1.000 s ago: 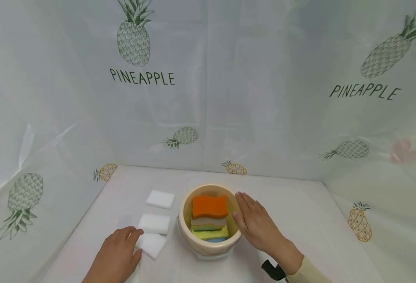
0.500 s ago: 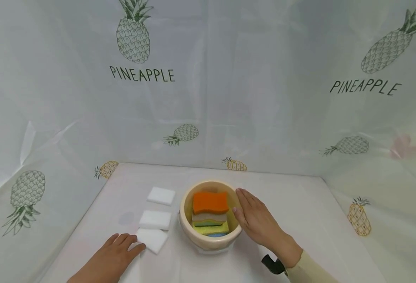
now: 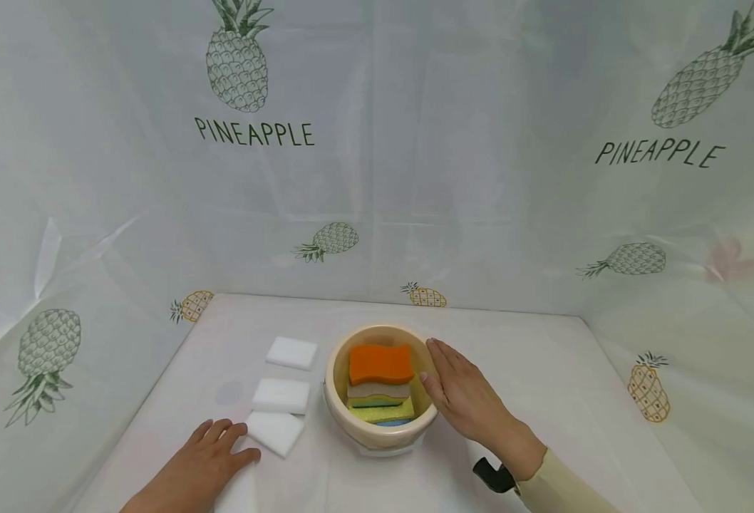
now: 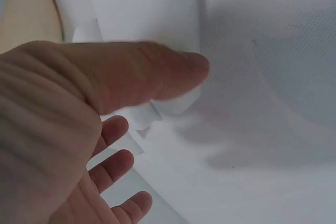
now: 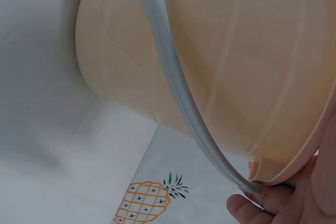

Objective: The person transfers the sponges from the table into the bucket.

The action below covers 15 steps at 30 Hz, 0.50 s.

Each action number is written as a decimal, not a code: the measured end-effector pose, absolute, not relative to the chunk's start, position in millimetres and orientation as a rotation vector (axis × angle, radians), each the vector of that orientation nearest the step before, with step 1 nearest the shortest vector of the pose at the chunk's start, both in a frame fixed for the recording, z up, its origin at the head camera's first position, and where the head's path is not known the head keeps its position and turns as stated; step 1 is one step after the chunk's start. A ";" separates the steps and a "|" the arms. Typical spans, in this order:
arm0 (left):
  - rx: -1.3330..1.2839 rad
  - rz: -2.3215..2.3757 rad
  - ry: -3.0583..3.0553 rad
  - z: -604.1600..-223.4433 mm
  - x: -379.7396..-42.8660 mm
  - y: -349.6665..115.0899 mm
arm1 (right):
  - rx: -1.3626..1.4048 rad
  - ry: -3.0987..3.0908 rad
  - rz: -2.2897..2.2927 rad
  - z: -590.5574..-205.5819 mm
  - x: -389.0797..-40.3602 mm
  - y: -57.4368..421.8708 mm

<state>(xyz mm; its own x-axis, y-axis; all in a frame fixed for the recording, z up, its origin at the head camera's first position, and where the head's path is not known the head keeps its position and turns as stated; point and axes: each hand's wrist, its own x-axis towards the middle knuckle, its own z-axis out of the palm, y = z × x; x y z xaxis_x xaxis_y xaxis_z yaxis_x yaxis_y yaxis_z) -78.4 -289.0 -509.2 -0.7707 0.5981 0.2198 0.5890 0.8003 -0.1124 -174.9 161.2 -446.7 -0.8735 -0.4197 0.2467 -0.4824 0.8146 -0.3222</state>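
The left grip [image 3: 200,457] is loosely spread, its thumb over a white sponge [image 3: 237,493]; three more white sponges [image 3: 277,433] lie beyond its fingertips on the worktop [image 3: 537,363]. The right grip [image 3: 472,400] rests against a bucket [image 3: 377,437], fingers straight and together; left of it, an orange sponge [image 3: 380,364] tops other sponges [image 3: 378,391] inside
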 end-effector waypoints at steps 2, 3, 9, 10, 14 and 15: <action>-0.907 0.064 -2.807 -508.4 -79.0 -288.5 | 0.707 -2.835 0.571 -447.2 -175.1 161.3; -0.899 0.069 -2.831 -508.2 -79.6 -288.2 | 0.705 -2.835 0.571 -447.4 -175.1 161.4; -0.839 0.129 -2.791 -509.7 -84.5 -288.5 | 0.705 -2.829 0.578 -448.3 -175.2 161.6; -0.823 0.129 -2.772 -510.0 -85.7 -288.8 | 0.705 -2.829 0.580 -448.4 -175.2 161.7; -0.761 0.107 -2.752 -511.4 -90.5 -290.0 | 0.703 -2.834 0.589 -448.4 -175.4 161.6; -0.748 0.101 -2.755 -511.3 -91.6 -289.9 | 0.702 -2.835 0.590 -448.5 -175.5 161.7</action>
